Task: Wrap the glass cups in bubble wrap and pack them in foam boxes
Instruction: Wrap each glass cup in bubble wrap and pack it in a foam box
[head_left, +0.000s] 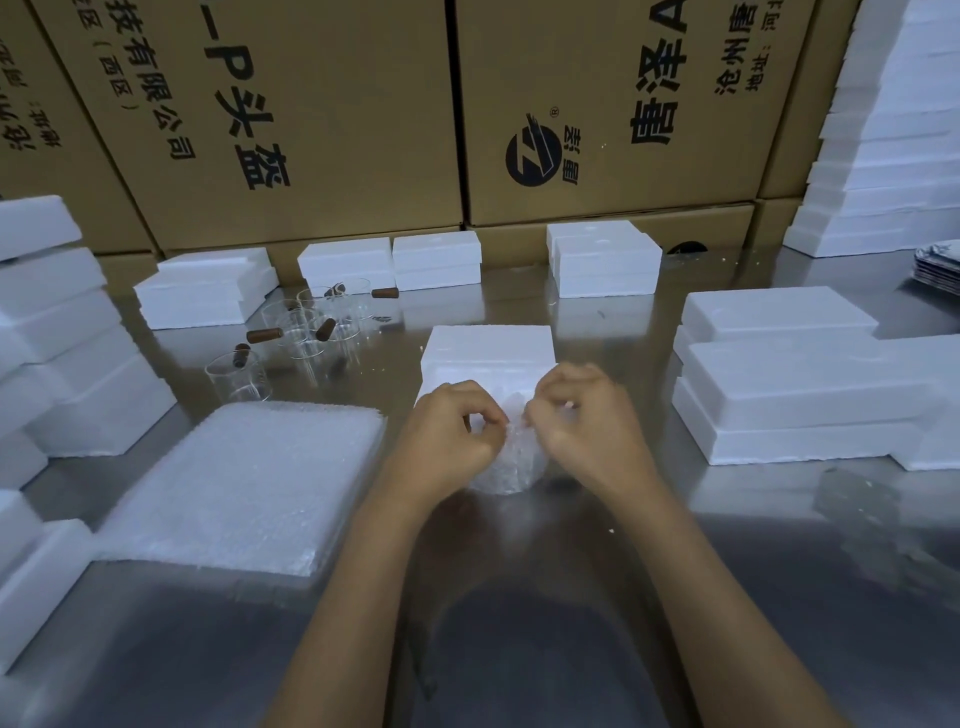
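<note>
A rounded bundle of clear bubble wrap (506, 462) sits at the centre of the view on the shiny grey metal table (675, 571); whatever it covers is hidden by the cloudy plastic. Just beyond it, at 12 o'clock, stands a white foam box (488, 351), touching or nearly touching the bundle. At 10 o'clock is a cluster of clear glass cups with brown wooden handles (306, 332) — some upright, the rest too blurred to tell. A flat stack of white bubble wrap sheets (244, 488) lies at 9 o'clock, just beside the left forearm.

More white foam boxes are stacked at 3 o'clock (789, 384), along the far edge (605, 260) and down the left side (67, 364). Tall brown cardboard cartons printed with black characters (322, 114) wall off the back, from 11 to 1 o'clock.

Both hands meet on top of the bundle. The left hand (449, 436) has its fingers curled tightly, pinching the wrap at its upper edge — the right hand (587, 415) does the same from the other side, fingers bent in and closed on the plastic.
</note>
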